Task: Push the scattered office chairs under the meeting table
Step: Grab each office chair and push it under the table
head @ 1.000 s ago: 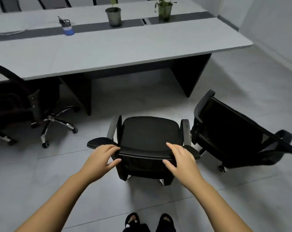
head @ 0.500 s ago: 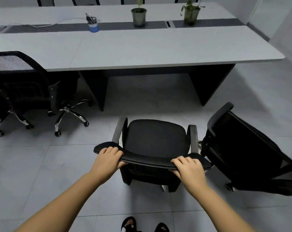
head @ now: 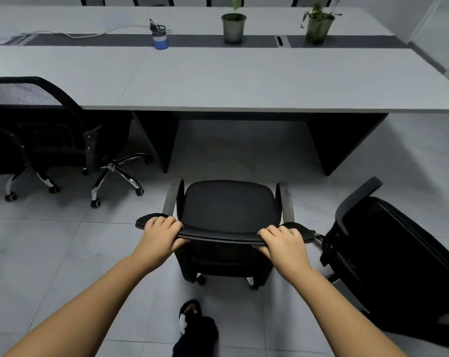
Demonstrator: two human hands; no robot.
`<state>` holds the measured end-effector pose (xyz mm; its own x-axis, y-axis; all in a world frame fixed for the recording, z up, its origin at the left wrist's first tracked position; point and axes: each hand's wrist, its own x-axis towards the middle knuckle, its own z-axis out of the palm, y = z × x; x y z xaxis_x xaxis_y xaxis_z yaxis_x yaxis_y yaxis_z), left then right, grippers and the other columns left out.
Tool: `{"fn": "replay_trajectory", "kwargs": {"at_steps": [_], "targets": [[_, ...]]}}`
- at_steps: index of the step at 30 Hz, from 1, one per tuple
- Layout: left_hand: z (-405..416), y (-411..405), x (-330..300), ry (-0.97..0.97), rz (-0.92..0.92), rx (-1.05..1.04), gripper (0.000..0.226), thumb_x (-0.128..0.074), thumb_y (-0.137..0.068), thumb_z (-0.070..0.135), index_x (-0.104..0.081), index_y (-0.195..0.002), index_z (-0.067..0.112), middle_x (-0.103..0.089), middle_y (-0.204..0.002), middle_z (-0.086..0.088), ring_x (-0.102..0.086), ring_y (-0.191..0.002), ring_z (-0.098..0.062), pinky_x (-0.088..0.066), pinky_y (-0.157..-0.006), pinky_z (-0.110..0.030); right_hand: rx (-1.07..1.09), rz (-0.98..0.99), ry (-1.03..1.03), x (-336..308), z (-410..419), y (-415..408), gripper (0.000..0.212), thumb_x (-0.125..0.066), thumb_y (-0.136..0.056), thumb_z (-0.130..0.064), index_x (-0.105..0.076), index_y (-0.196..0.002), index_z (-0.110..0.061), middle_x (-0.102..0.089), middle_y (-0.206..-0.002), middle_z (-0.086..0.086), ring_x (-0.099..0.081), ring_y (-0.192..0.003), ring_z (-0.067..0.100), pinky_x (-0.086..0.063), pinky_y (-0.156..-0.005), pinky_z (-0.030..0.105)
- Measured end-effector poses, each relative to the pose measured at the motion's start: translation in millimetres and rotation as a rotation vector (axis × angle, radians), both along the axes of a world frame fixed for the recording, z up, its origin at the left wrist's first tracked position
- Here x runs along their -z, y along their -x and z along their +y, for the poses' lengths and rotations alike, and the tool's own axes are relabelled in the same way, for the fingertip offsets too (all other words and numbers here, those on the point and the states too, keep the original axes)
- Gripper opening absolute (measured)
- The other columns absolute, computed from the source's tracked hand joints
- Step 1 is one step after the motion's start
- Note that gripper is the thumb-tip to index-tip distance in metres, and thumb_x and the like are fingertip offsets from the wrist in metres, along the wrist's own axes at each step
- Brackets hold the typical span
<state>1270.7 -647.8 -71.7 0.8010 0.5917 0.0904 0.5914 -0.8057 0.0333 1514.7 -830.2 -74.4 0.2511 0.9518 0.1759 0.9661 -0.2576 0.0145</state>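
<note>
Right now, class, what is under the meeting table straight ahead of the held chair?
Under the table, bare floor shows between two dark panel legs. Farther back is hidden by the tabletop and shadow.

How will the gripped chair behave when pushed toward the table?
The chair probably rolls easily: casters show beneath it on smooth tile. Gripped high on the backrest by left hand and right hand, it may swivel or tilt slightly.

Right chair [head: 398, 258] cut by frame edge
</note>
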Motion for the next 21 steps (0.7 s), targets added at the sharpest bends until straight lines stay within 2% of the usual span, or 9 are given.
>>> {"fn": "replay_trajectory", "kwargs": {"at_steps": [5, 13, 16, 19, 21], "targets": [[80, 1, 4, -0.027, -0.014, -0.019, 0.038, -0.037, -0.079, 0.049, -0.058, -0.076, 0.017, -0.06, -0.072, 0.0, -0.057, -0.065, -0.025, -0.027, -0.074, -0.031, -0.028, -0.009, -0.012, 0, 80, -2, 0.031, -0.081, -0.056, -0.038, -0.059, -0.069, -0.021, -0.056, -0.059, -0.004, -0.056, -0.052, 0.021, -0.037, -0.048, 0.03], [216, 7, 3, -0.065, 0.017, 0.044, 0.038, -0.038, -0.077, 0.049, -0.057, -0.074, 0.015, -0.059, -0.069, -0.001, -0.058, -0.063, -0.025, -0.029, -0.074, -0.031, -0.021, -0.001, -0.026, 5, 203, 11, 0.029, -0.082, -0.058, -0.036, -0.062, -0.071, -0.021, -0.057, -0.059, -0.005, -0.055, -0.054, 0.02, -0.037, -0.048, 0.03], [259, 6, 2, -0.071, -0.001, 0.075, 0.039, -0.038, -0.077, 0.049, -0.057, -0.073, 0.015, -0.058, -0.068, 0.0, -0.058, -0.062, -0.024, -0.029, -0.077, -0.031, -0.015, 0.003, -0.059, 3, 239, 12, 0.019, -0.065, -0.071, -0.041, -0.063, -0.073, -0.023, -0.058, -0.061, -0.006, -0.055, -0.056, 0.019, -0.037, -0.049, 0.029], [296, 3, 3, -0.087, -0.007, 0.099, 0.041, -0.037, -0.077, 0.052, -0.058, -0.073, 0.016, -0.058, -0.068, 0.001, -0.058, -0.063, -0.023, -0.029, -0.078, -0.03, 0.002, 0.016, -0.057, 3, 271, 12, 0.032, -0.04, -0.076, -0.046, -0.063, -0.074, -0.023, -0.058, -0.062, -0.007, -0.056, -0.056, 0.018, -0.038, -0.049, 0.029], [318, -3, 3, -0.097, -0.014, 0.103, 0.042, -0.037, -0.077, 0.053, -0.058, -0.073, 0.017, -0.058, -0.068, 0.001, -0.058, -0.063, -0.022, -0.031, -0.08, -0.03, 0.009, 0.012, -0.046, 1, 293, 6, 0.03, -0.045, -0.077, -0.046, -0.063, -0.075, -0.023, -0.059, -0.062, -0.007, -0.056, -0.056, 0.019, -0.039, -0.05, 0.029]]}}
